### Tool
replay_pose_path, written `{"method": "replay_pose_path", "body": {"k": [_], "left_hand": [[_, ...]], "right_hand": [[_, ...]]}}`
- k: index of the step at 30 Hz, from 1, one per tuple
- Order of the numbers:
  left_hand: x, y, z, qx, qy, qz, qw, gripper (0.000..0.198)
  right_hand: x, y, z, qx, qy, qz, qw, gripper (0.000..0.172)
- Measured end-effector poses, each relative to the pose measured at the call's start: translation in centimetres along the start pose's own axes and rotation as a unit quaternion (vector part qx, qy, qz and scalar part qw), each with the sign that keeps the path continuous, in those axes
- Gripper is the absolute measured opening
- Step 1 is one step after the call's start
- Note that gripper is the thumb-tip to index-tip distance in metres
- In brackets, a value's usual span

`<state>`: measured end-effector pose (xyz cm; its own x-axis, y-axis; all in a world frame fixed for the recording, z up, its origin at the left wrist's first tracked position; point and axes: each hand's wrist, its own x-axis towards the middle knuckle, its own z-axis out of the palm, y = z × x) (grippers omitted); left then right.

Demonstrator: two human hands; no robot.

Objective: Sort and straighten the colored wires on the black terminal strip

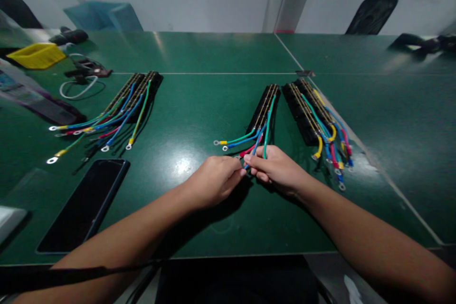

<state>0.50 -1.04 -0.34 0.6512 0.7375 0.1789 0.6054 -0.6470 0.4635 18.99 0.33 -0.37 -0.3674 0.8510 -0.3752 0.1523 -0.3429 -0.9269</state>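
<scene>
A black terminal block point(264, 107) with brass-coloured strips lies in front of me, and coloured wires run from its near end. My right hand point(276, 168) is closed in a pinch on a blue wire point(257, 141) from that block. Beside it, my left hand point(217, 178) has its fingertips pressed together at the end of the same wire; the wire's tip is hidden in the fingers. A green wire point(270, 121) passes down behind my right fingers. A red wire's end shows just above the hands. Two wires with ring terminals point(225, 148) point left.
Wired black blocks lie at the left point(153, 78) and right point(302, 116), their ring-ended wires toward me. A dark phone point(85, 206) lies at the near left. Further back are a yellow tray point(37, 55), a cable point(80, 92) and a clear plastic package point(35, 92).
</scene>
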Motion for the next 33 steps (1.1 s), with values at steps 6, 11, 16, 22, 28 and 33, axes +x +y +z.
{"method": "replay_pose_path", "body": {"k": [6,11,16,22,28,33], "left_hand": [[-0.01,-0.10,0.02,-0.010,0.009,-0.004,1.000,0.022],[-0.02,-0.28,0.25,-0.016,0.020,-0.007,1.000,0.021],[0.07,-0.12,0.29,0.014,0.002,0.006,1.000,0.023],[0.05,-0.04,0.22,0.014,0.013,0.005,1.000,0.021],[0.00,-0.03,0.19,0.001,0.016,0.005,1.000,0.022],[0.02,0.13,-0.06,-0.019,-0.002,-0.002,1.000,0.024]], "right_hand": [[0.10,0.09,-0.03,0.006,0.004,-0.005,1.000,0.025],[0.14,0.15,-0.02,0.005,0.004,-0.012,1.000,0.024],[0.15,0.21,-0.06,0.004,0.001,-0.014,1.000,0.022],[0.13,0.20,0.00,-0.002,0.007,-0.016,1.000,0.020],[0.27,0.38,-0.07,-0.011,0.006,-0.019,1.000,0.021],[0.34,0.42,-0.10,-0.021,0.003,-0.020,1.000,0.023]]}}
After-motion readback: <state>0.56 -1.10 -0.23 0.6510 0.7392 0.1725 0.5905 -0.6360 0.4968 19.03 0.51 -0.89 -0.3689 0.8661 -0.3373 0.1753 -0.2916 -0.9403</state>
